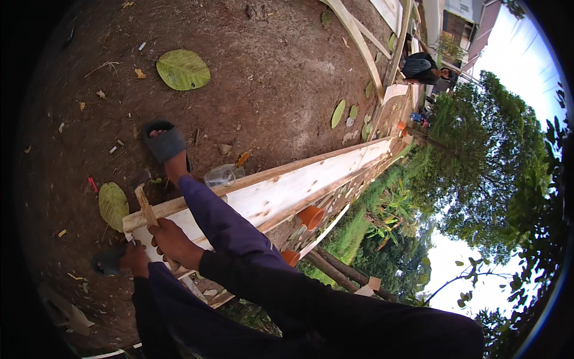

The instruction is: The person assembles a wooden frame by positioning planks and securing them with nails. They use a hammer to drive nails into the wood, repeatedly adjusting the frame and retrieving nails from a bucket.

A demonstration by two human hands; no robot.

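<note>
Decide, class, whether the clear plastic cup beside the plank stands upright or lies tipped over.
Tipped over. The clear plastic cup lies on its side on the bare soil, against the plank.

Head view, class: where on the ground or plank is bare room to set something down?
Bare soil lies between the large green leaf and the sandalled foot. The plank is bare farther along. Its near end is crowded by both hands.

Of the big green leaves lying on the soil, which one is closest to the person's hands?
The yellow-green leaf just left of the plank's near end, beside the right hand gripping the wooden handle. The rounder leaf lies farther up the soil.
</note>
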